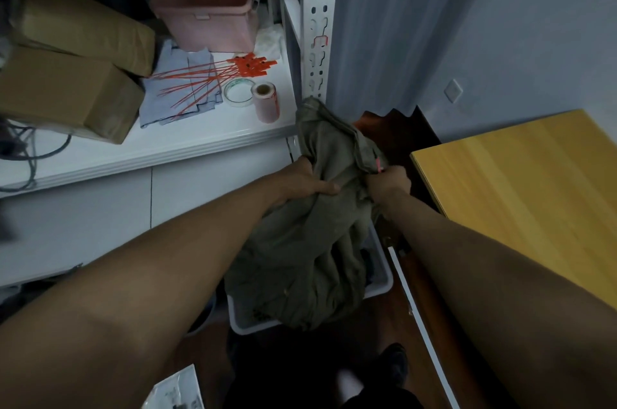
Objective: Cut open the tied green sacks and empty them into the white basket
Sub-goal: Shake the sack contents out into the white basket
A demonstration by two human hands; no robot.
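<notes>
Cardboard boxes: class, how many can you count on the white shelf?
2. One cardboard box lies near the white shelf front edge at left; the other box sits behind it. More may be hidden.

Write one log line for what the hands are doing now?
left hand: grips olive-green cloth sack | right hand: grips sack | sack: over white plastic basket

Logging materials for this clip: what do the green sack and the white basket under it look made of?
Green sack: woven cloth, matte, likely cotton or canvas; it folds and creases softly where both hands grip it. White basket: probably moulded plastic, smooth with a slight sheen on its rounded rim.
</notes>
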